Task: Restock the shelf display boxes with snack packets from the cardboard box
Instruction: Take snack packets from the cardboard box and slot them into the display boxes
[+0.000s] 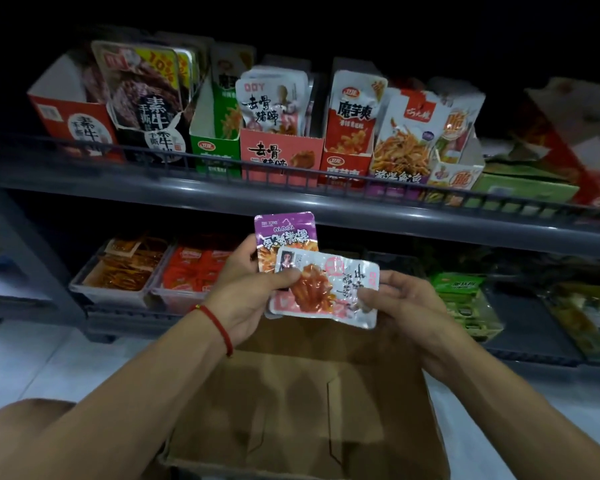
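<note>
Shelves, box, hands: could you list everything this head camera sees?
Upper shelf: one, grey, across the top, wire rail in front.
Display boxes: about seven, red, black, green, pink, purple, in a row on the upper shelf, packets standing inside.
Clear bins: two, see-through, lower left, holding orange and red snacks.
Green packets: a pile, lower right.
Cardboard box: one, brown, open, below the hands; visible inside looks bare.
Purple packet: one, held upright.
White-pink packet: one, lying across in front of the purple one.
Red cord bracelet: one, left wrist.
Left hand: grips both packets.
Right hand: holds the white-pink packet's right end.
</note>
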`<action>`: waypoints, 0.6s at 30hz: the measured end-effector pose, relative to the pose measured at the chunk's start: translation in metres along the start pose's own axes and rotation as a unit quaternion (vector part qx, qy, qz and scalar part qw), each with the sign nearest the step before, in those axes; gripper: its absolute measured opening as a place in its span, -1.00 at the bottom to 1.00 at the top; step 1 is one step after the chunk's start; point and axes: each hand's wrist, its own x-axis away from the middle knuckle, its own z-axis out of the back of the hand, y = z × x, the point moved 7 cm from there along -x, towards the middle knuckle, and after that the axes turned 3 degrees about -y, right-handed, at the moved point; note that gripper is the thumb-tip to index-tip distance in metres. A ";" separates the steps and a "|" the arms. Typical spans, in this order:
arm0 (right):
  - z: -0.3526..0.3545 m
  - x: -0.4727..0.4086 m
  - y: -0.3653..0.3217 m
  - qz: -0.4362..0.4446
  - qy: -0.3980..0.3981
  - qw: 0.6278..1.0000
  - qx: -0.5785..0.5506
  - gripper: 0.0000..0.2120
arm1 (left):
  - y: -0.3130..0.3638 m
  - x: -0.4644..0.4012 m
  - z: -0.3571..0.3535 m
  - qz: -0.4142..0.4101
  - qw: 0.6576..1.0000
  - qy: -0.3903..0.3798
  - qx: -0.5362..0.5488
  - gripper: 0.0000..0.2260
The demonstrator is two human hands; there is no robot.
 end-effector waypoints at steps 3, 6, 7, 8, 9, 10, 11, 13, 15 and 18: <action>0.007 0.001 -0.020 0.055 0.042 0.998 0.008 -0.83 | 0.008 0.003 -0.004 -0.044 0.994 -0.027 -0.095 -0.48; 0.005 0.007 -0.061 0.164 0.069 0.975 0.132 -0.89 | 0.016 0.005 -0.005 -0.062 0.991 -0.038 -0.112 -0.50; 0.001 0.009 -0.078 0.194 0.067 0.965 0.160 -0.90 | 0.021 0.005 -0.002 -0.072 0.992 -0.030 -0.098 -0.52; -0.005 0.010 -0.096 0.222 0.063 0.955 0.184 -0.90 | 0.028 0.005 0.003 -0.084 0.993 -0.015 -0.077 -0.55; -0.011 0.010 -0.115 0.252 0.058 0.943 0.210 -0.90 | 0.034 0.005 0.009 -0.093 0.994 0.006 -0.052 -0.60; -0.019 0.010 -0.135 0.289 0.058 0.926 0.238 -0.90 | 0.040 0.005 0.016 -0.099 0.994 0.029 -0.025 -0.65; -0.027 0.008 -0.156 0.325 0.062 0.906 0.264 -0.90 | 0.044 0.004 0.024 -0.100 0.994 0.050 0.003 -0.70; -0.042 0.002 -0.198 0.390 0.078 0.863 0.311 -0.93 | 0.048 0.002 0.038 -0.094 0.991 0.082 0.041 -0.77; -0.061 -0.008 -0.236 0.446 0.098 0.817 0.352 -0.91 | 0.050 0.001 0.048 -0.089 0.990 0.101 0.050 -0.79; -0.086 -0.026 -0.276 0.483 0.118 0.783 0.374 -0.86 | 0.050 0.001 0.055 -0.089 0.989 0.103 0.053 -0.79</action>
